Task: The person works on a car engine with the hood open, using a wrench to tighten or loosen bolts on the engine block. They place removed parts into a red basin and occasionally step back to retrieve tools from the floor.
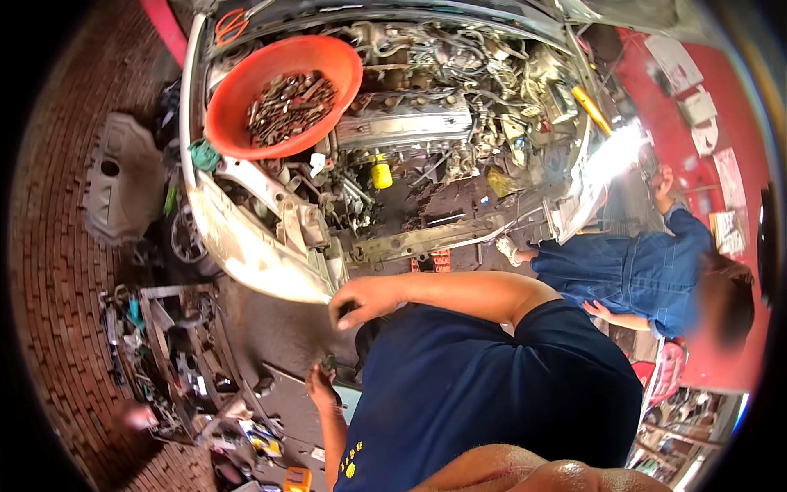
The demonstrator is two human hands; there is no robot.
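Navy shirt [492,385] nearest, right fingers [354,318] curl near the pale fender [246,246], left fingers [315,377] farther; grips unclear.

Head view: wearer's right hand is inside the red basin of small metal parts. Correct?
No. The head view shows the right hand outside the red basin, lower in the picture, near the end of the car's white body panel. The basin does hold small metal parts.

Exposed car engine [410,121], silver-topped — 1 red-orange basin [226,107] nearby, heaped metal pieces [291,111] inside; 1 yellow canister [382,175]. Right hand [361,301], curled, near pale body panel [238,246]; left hand [320,385] lower in view, grip unclear. Right side — 1 co-worker [635,266] in blue.
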